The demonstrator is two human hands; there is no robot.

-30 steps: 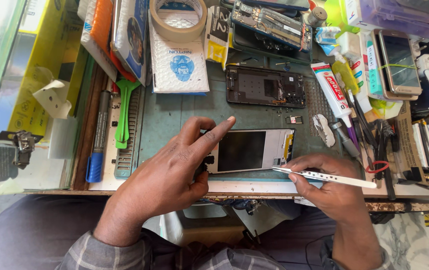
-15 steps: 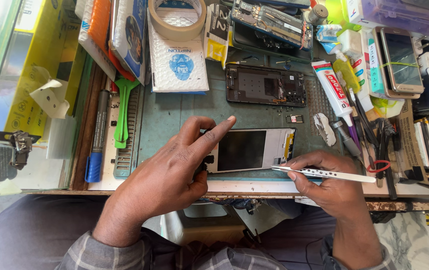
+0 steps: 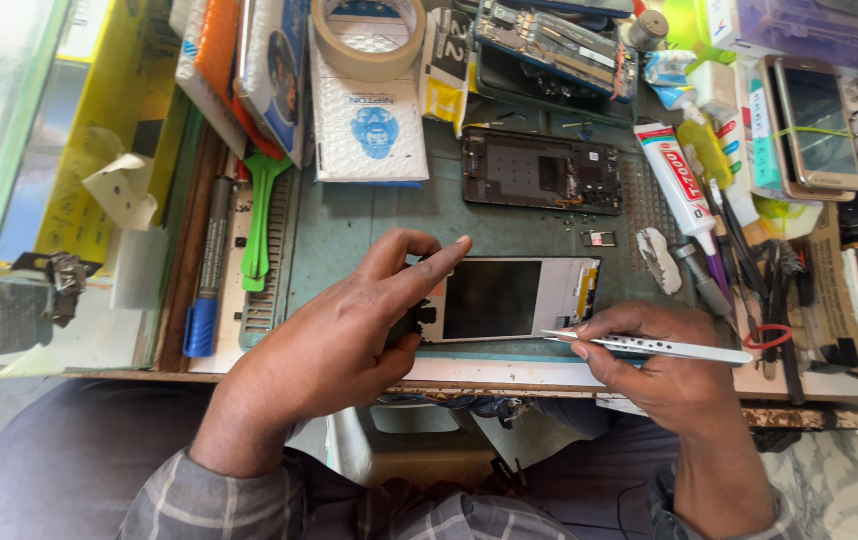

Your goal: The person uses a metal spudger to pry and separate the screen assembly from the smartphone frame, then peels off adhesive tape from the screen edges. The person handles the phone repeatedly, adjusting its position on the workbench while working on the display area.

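Observation:
A white phone frame (image 3: 514, 298) with a dark rectangular centre lies flat on the green work mat (image 3: 369, 220). My left hand (image 3: 349, 335) rests on its left end, the index finger stretched over the top left corner and the thumb against the left side. My right hand (image 3: 654, 370) pinches a pair of white tweezers (image 3: 639, 346), whose tip sits at the frame's lower right edge. A dark opened phone body (image 3: 541, 171) lies on the mat just beyond the white frame.
A tape roll (image 3: 371, 36) on a white padded envelope (image 3: 369, 120) lies at the back. Green pry tools (image 3: 261, 215) and a blue marker (image 3: 207, 270) lie left. A glue tube (image 3: 677, 188), a phone (image 3: 815, 125) and several hand tools (image 3: 769, 290) crowd the right side.
The tweezers' tip has dropped slightly towards the near edge of the white frame. My left hand stays put on the frame's left end.

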